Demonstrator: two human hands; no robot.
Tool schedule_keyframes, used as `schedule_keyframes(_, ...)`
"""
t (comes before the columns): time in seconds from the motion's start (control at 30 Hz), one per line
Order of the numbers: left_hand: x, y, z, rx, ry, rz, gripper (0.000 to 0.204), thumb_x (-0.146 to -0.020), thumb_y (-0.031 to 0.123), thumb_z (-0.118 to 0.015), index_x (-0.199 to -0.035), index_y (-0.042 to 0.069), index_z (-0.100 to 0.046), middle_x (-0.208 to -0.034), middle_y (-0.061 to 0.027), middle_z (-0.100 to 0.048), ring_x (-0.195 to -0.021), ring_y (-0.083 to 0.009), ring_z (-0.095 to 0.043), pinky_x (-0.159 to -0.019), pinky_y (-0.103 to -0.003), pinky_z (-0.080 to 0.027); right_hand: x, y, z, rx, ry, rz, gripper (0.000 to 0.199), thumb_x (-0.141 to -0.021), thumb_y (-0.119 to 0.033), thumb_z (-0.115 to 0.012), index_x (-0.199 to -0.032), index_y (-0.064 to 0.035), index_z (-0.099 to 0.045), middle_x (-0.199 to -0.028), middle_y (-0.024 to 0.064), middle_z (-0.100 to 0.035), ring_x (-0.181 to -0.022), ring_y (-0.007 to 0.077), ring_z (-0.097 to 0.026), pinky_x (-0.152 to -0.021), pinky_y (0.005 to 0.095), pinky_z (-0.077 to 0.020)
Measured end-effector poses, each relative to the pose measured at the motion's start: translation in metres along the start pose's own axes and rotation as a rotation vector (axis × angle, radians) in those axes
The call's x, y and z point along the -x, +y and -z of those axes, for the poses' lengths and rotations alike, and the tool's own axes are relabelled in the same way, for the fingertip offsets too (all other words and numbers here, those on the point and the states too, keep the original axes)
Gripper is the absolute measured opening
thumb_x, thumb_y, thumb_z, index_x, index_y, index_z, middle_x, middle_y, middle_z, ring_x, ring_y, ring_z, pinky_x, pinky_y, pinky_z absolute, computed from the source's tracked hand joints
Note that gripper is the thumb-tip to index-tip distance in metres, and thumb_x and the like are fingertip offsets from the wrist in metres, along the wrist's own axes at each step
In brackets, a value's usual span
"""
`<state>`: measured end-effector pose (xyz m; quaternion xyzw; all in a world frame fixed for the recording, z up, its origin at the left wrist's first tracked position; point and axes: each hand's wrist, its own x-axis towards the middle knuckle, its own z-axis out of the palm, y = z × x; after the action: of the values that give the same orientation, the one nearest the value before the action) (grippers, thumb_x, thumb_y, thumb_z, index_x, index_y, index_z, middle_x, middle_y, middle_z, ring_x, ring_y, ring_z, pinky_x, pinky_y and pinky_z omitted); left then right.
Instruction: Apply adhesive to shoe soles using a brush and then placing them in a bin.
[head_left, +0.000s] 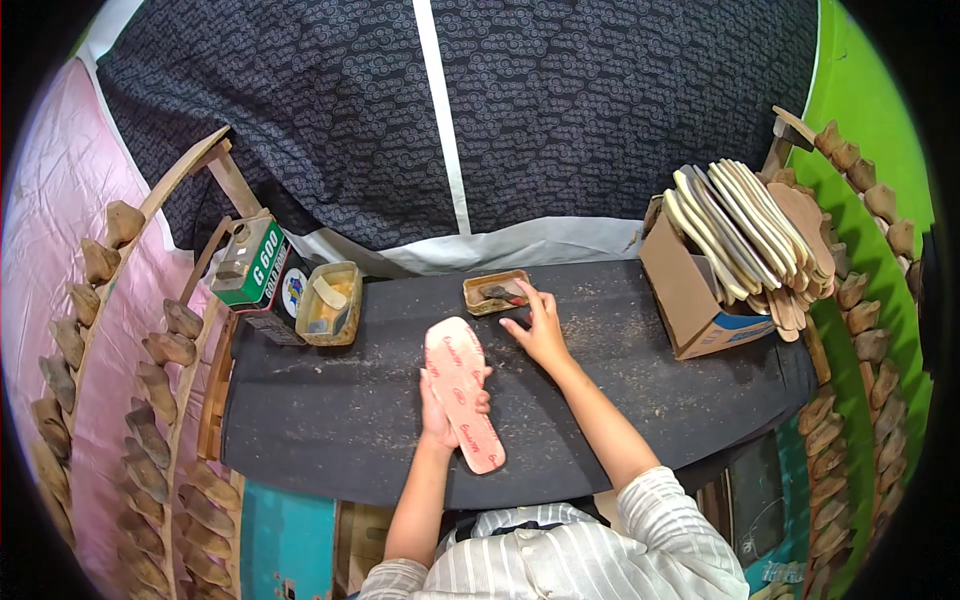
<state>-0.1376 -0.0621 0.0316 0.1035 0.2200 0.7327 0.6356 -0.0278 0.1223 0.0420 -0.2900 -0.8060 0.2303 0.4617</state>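
My left hand is wrapped around a pale pink shoe insole with red printing on its face. It holds the insole upright above the table, fingers curled around its right edge. My right hand is at a small rectangular tray farther back on the table. Its thumb and index finger are apart, with the index finger over the tray's right end. A dark tool with a reddish end lies in the tray beside those fingertips; its exact kind is unclear.
At the left stand a green and black metal can and a plastic tub with scraper-like pieces inside. A cardboard box full of insoles stands at the right. Racks of wooden shoe lasts flank the dark-covered table.
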Motion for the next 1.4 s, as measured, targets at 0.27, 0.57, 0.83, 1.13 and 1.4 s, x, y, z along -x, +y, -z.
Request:
schedule_keyframes(0.27,0.003,-0.001,0.021,0.028,-0.039,0.060,0.091,-0.082,0.079,-0.020,-0.138,0.009,-0.035,-0.119,-0.0169,-0.055,-0.069,-0.0229,-0.056,-0.058,-0.034,-0.048,-0.036,-0.024,-0.007,-0.099,-0.042,0.096,0.018,-0.079,-0.005,-0.069,-0.095,-0.0014,-0.064,-0.092,0.0121,-0.061,-0.075,0.0231,-0.065,-0.067,0.0311,-0.0518)
schedule_keyframes(0.57,0.008,0.005,0.023,0.034,-0.092,0.033,0.089,-0.083,0.076,-0.021,-0.138,0.007,-0.035,-0.127,-0.0182,-0.052,-0.073,-0.0237,-0.059,-0.061,-0.035,-0.049,-0.030,-0.036,0.000,-0.019,0.015,0.188,0.020,-0.079,0.004,-0.063,-0.098,0.0003,-0.061,-0.094,0.0144,-0.061,-0.082,0.0282,-0.065,-0.071,0.0345,-0.0533)
schedule_keyframes(0.83,0.009,0.003,0.023,0.022,-0.112,0.011,0.088,-0.082,0.075,-0.026,-0.139,0.009,-0.035,-0.125,-0.0179,-0.052,-0.075,-0.0248,-0.059,-0.062,-0.036,-0.048,-0.013,-0.087,0.027,-0.087,0.081,0.201,0.030,-0.075,0.013,-0.063,-0.101,-0.0008,-0.061,-0.097,0.0130,-0.060,-0.081,0.0233,-0.065,-0.068,0.0294,-0.0559)
schedule_keyframes(1.13,0.019,0.006,-0.008,0.058,0.095,-0.071,0.065,-0.089,0.061,-0.026,-0.120,0.009,-0.050,-0.098,-0.0099,-0.062,-0.071,-0.0225,-0.061,-0.062,-0.037,-0.053,0.036,-0.144,0.040,-0.093,-0.052,0.618,0.030,-0.069,-0.013,-0.076,-0.095,-0.0020,-0.065,-0.088,0.0105,-0.063,-0.077,0.0268,-0.065,-0.066,0.0333,-0.0544)
schedule_keyframes(1.4,0.020,0.007,-0.002,0.008,-0.153,-0.080,0.060,-0.090,0.059,-0.026,-0.115,0.011,-0.052,-0.086,-0.0073,-0.062,-0.071,-0.0179,-0.061,-0.064,-0.032,-0.052,0.044,-0.141,0.037,-0.112,-0.084,0.631,0.033,-0.063,-0.005,-0.074,-0.093,0.0007,-0.061,-0.089,0.0126,-0.063,-0.074,0.0278,-0.065,-0.068,0.0339,-0.0554)
